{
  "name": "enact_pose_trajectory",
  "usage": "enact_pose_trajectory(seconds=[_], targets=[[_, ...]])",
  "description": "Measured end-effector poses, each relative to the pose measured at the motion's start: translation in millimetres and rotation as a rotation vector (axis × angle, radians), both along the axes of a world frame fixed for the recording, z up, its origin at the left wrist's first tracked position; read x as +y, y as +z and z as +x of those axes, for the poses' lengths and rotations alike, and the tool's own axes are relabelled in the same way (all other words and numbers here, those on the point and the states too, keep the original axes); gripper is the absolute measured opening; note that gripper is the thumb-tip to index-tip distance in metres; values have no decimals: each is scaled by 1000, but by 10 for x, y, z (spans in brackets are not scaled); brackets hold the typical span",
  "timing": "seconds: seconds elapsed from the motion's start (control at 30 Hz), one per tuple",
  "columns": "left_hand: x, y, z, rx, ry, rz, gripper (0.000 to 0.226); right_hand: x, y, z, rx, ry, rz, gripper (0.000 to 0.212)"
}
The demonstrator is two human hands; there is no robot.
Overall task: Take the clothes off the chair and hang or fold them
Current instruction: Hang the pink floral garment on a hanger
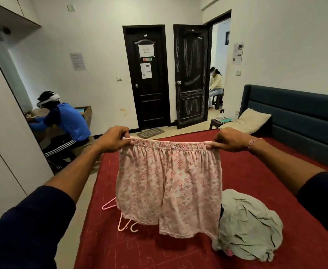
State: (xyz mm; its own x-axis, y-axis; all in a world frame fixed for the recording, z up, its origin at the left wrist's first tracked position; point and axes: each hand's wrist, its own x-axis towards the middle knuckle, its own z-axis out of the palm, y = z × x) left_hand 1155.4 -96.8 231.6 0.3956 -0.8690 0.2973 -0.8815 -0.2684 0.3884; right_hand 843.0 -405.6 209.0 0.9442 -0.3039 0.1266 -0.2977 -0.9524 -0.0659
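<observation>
Above a red-covered bed (256, 171), the left hand (113, 139) and right hand (230, 139) hold up pink floral shorts (169, 189), fingers curled and pinching each end of the stretched waistband; the hems hang over pink hangers (123, 223); a crumpled grey-green garment (250, 228) lies just beside, near the bed's front edge; bare red cover stretches beyond toward the pillow (250, 120).

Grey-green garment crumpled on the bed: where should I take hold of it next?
Take the grey-green garment by its raised top folds, from above on the right side. It lies bunched on the red bed cover, showing no clear edge, and the pink shorts hang before its left side.
</observation>
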Motion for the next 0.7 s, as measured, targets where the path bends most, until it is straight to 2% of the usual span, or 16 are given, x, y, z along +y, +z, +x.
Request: enact_pose_trajectory(seconds=[0.17, 0.23, 0.37, 0.43, 0.57, 0.7], targets=[[8, 77, 34, -40, 22, 15, 31, 11, 65, 3, -148, 8, 71, 71], [32, 105, 50, -33, 31, 44, 30, 31, 90, -11, -217, 5, 145, 65], [85, 140, 65, -9, 42, 75, 25, 143, 180, -56, -259, 18, 341, 37], [104, 153, 69, 13, 53, 70, 24, 199, 218, -74, -270, 36, 399, 37], [109, 188, 49, 34, 76, 34, 17, 288, 249, -74, -326, 75, 385, 38], [144, 202, 48, 38, 82, 20, 13, 335, 225, -64, -369, 129, 359, 27]])
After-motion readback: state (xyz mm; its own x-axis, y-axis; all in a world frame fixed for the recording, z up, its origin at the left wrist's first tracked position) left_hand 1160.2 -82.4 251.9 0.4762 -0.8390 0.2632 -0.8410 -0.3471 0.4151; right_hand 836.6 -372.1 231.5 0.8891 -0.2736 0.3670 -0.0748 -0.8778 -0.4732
